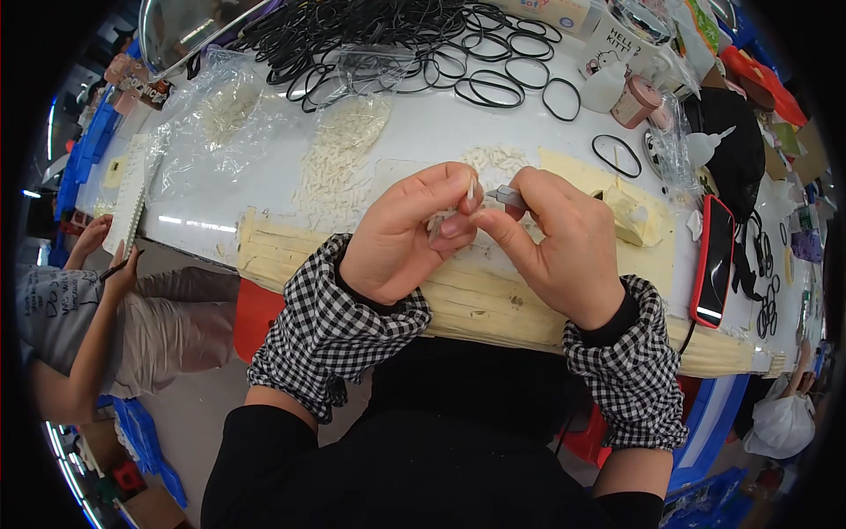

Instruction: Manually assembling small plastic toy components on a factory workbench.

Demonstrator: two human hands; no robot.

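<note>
My left hand (392,234) is closed in a pinch on a small white piece (471,190) above the table's front edge. Just beside it, my right hand (568,238) grips a grey tool with a narrow flat tip (505,196), pointed toward the piece. The tool's kind is hard to make out, since my fingers cover most of it. Beyond my left hand lies a heap of small white pieces (330,172), spilling from a clear bag (357,119). A smaller pile of similar pieces (495,159) lies behind my fingertips.
Many black loops (352,35) cover the table's far side. A phone in a red case (712,260) lies at right, near a yellowish block (633,216) and a pink jar (636,101). At left, another person holds a notebook (134,194) and a pen. Cream tape covers the front edge (476,309).
</note>
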